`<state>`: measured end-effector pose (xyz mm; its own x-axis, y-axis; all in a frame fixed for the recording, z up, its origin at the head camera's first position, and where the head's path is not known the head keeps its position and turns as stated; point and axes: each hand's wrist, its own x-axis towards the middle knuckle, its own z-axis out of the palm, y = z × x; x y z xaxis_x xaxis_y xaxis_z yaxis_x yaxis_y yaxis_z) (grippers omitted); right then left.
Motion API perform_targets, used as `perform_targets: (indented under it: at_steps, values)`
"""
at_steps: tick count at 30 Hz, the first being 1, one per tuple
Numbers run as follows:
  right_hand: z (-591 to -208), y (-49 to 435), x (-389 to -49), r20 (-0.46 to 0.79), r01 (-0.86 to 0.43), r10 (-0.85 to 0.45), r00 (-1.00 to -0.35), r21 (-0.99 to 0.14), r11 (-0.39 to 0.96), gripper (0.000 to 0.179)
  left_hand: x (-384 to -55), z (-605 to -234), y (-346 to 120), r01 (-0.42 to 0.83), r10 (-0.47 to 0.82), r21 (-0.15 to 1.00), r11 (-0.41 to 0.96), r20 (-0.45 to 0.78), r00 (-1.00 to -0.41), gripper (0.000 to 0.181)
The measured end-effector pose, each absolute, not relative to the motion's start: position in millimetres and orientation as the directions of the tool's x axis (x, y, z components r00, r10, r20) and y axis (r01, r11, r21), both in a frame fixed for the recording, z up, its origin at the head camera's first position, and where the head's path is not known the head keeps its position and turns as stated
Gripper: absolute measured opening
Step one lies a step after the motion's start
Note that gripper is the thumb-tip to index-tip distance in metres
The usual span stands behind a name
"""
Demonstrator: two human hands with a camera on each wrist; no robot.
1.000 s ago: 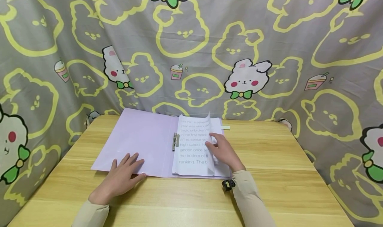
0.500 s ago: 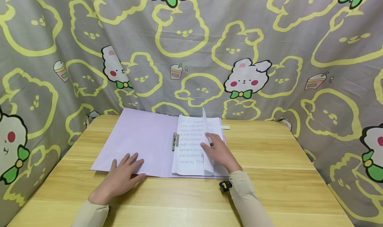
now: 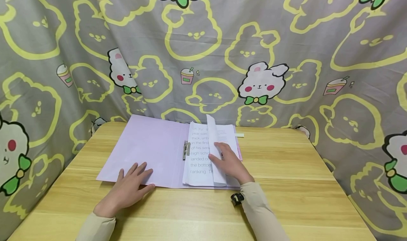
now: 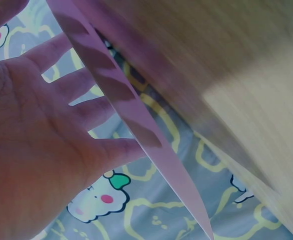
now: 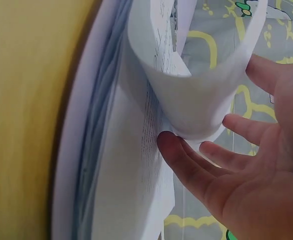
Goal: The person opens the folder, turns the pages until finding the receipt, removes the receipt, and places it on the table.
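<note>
A light purple folder point(image 3: 149, 142) lies spread wide on the wooden table, with a metal clip point(image 3: 186, 150) near its spine. Printed papers point(image 3: 198, 152) sit on its right half. The right hand point(image 3: 231, 165) holds the top sheet of paper point(image 3: 211, 128) by its right side, thumb and fingers on either side, and the sheet bends up and over to the left. In the right wrist view this sheet point(image 5: 196, 100) forms a loose curl beside the fingers. The left hand point(image 3: 128, 188) rests with spread fingers on the lower edge of the folder's cover point(image 4: 111, 80), which stands slightly off the table.
A pale green tab point(image 3: 240, 135) and a pink edge point(image 3: 240, 152) stick out at the folder's right side. A patterned grey curtain point(image 3: 203, 57) surrounds the table point(image 3: 302, 184) at the back and sides. A black strap mount point(image 3: 236, 199) is on the right wrist.
The right hand has moved left, drawing the sheet's right side further over and uncovering more of the printed page beneath. The left hand has stayed in place.
</note>
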<state>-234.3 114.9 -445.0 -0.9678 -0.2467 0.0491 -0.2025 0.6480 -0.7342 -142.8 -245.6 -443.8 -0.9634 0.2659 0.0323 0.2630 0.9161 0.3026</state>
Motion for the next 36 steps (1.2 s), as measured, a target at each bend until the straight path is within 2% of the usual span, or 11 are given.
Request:
perform_targets:
  at_steps: [17,36]
  values:
    - [-447.0,107.6,-230.4,0.030,-0.224,-0.284,-0.958,-0.698,0.680,0.081,-143.8,-446.1,-246.5,0.259,0.263,0.293,0.920,0.025,-0.964,0.060]
    - [-448.6,97.9,-227.6,0.021,-0.239,-0.302,-0.953,-0.665,0.707,0.081,-143.4,-444.1,-245.3,0.250,0.259,0.311,0.917,0.014,-0.966,0.061]
